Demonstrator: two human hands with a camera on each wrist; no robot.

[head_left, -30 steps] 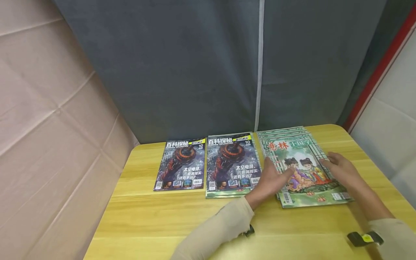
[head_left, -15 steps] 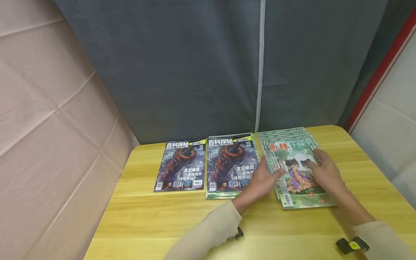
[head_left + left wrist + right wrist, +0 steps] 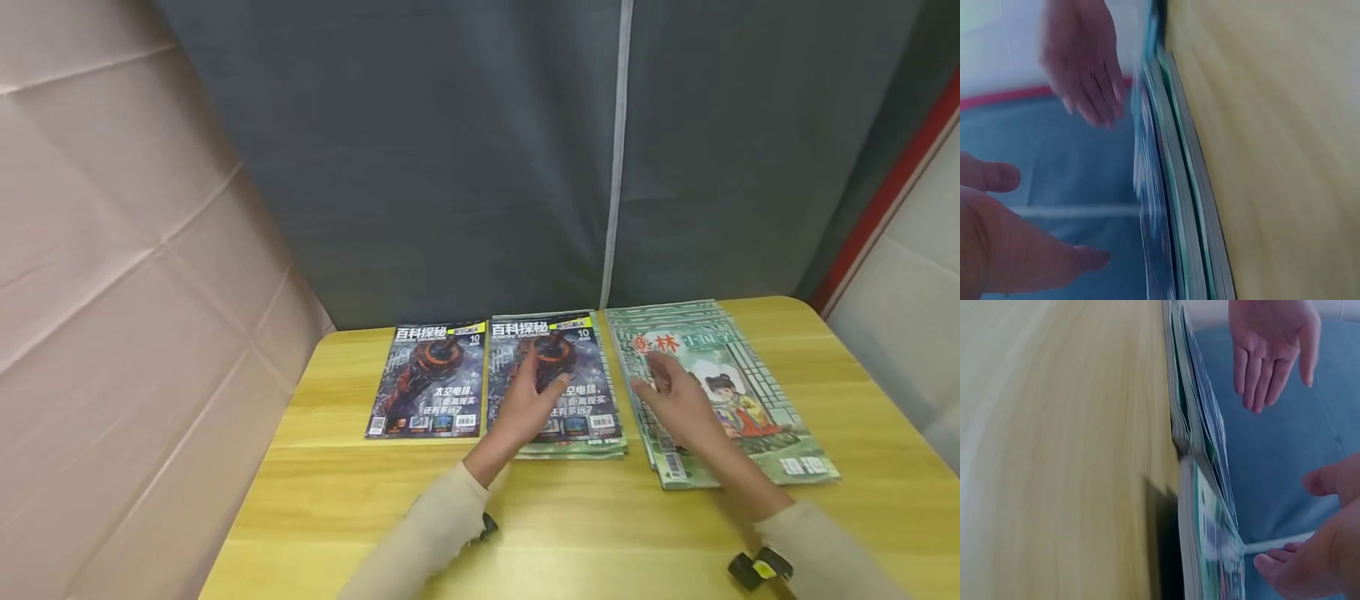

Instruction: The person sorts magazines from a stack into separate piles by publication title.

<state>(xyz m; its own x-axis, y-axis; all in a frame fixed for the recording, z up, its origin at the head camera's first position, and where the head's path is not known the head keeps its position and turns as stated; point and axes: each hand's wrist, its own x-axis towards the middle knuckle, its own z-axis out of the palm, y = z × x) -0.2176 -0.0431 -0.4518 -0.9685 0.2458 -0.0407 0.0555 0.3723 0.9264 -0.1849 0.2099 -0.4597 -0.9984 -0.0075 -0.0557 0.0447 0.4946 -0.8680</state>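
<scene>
My left hand [image 3: 525,404] hovers with extended fingers above the middle pile, whose top is a dark Scientific Exploration magazine [image 3: 592,398]. Greenish magazines [image 3: 1194,187] lie underneath it, their edges showing in the left wrist view. Over the left part of the right-hand pile is my right hand [image 3: 681,408], its fingers loose and around nothing. That pile has a green magazine [image 3: 757,417] with drawn children on its cover. In the right wrist view a gap separates the right hand's fingers [image 3: 1272,565] from the pile.
Another dark Scientific Exploration magazine [image 3: 431,379] lies flat at the left of the yellow wooden table [image 3: 585,533]. A grey curtain [image 3: 450,167] hangs behind the table, and a pale cloth wall [image 3: 150,333] stands at the left.
Both hands have moved left, away from the edges of the right pile; the left is now over the middle pile. The green top magazine is let go and stays on its pile.
</scene>
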